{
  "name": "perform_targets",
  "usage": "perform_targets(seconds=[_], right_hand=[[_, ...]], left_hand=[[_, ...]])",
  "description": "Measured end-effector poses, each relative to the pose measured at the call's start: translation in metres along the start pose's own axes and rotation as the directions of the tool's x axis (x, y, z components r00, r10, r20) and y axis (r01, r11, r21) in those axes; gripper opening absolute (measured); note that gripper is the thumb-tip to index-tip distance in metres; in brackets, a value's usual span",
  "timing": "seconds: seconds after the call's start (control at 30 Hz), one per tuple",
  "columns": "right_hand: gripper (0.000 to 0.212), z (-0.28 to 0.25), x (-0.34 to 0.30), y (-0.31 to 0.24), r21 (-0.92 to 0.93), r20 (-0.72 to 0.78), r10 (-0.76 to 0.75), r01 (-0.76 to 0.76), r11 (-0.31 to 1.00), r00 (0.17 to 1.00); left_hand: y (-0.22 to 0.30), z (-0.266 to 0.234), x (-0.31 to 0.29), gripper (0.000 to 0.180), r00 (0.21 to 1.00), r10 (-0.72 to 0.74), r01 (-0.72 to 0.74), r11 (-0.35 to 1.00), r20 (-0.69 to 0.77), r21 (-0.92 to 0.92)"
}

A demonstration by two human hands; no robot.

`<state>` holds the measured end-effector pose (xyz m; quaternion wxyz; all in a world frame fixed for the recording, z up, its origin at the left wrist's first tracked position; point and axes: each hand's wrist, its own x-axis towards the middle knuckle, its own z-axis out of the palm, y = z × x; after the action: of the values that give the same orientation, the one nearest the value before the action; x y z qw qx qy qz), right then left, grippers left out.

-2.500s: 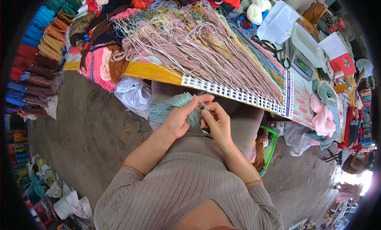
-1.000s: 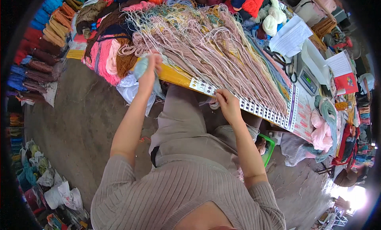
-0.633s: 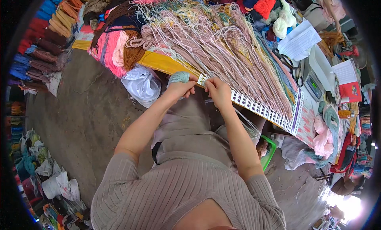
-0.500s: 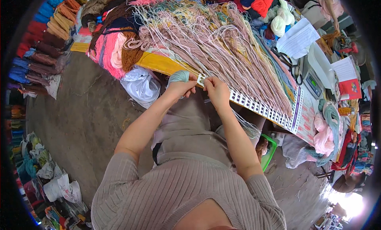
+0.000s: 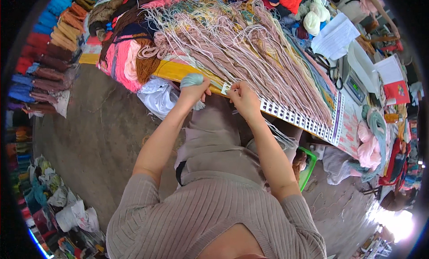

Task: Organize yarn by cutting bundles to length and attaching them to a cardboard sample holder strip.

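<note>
My left hand (image 5: 195, 93) is closed around a small pale grey-green yarn skein (image 5: 191, 79), which bulges out above the fingers. Its loose end hangs below the wrist side. Against the table's near edge, my right hand (image 5: 245, 99) has its fingers pinched at the left end of a white punched card strip (image 5: 226, 88). Whether a strand of yarn is also between those fingers is too small to tell. The strip's row of dark holes runs right along the edge, and long dusty-pink yarn strands (image 5: 268, 76) fan out from it across the table.
Scissors (image 5: 333, 71), papers (image 5: 336, 38) and a digital scale (image 5: 355, 89) lie at the right. Pink and brown skeins (image 5: 125, 58) overhang the left table end, above a white plastic bag (image 5: 157, 96). A green basket (image 5: 308, 169) stands below. Another person's arm (image 5: 386, 18) shows at far right.
My left hand has drawn away from the strip to the left, carrying the skein. My right hand stays at the strip's end, its fingers slightly shifted.
</note>
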<state>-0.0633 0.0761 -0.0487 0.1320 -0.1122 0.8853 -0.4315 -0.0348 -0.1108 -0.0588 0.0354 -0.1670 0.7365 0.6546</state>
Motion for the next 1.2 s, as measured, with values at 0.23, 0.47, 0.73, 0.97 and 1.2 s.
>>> perform_targets(seconds=[0.23,0.47,0.73,0.97,1.2], right_hand=[[0.025,0.001,0.0,0.006,-0.03,-0.032,-0.049,0.048,0.998,0.998],[0.021,0.002,-0.007,-0.002,-0.068,-0.087,-0.092,0.086,0.994,0.992],[0.021,0.004,-0.005,0.008,0.167,-0.024,-0.052,0.056,0.984,0.998],[0.032,0.017,-0.013,-0.006,-0.28,-0.146,-0.201,0.155,0.948,0.969],[0.03,0.017,-0.015,-0.006,-0.303,-0.154,-0.209,0.155,0.94,0.966]], left_hand=[[0.005,0.0,0.003,0.019,0.991,-0.09,0.102,0.987,0.095,-0.125],[0.052,-0.085,0.0,0.033,0.928,0.136,0.211,0.577,0.347,-0.789],[0.021,0.002,-0.003,0.018,0.904,-0.101,0.048,0.99,0.416,0.135],[0.024,-0.155,0.04,0.016,0.925,0.071,0.309,0.431,0.374,-0.848],[0.05,-0.178,0.041,0.037,0.858,0.173,-0.028,0.956,-0.485,0.291]])
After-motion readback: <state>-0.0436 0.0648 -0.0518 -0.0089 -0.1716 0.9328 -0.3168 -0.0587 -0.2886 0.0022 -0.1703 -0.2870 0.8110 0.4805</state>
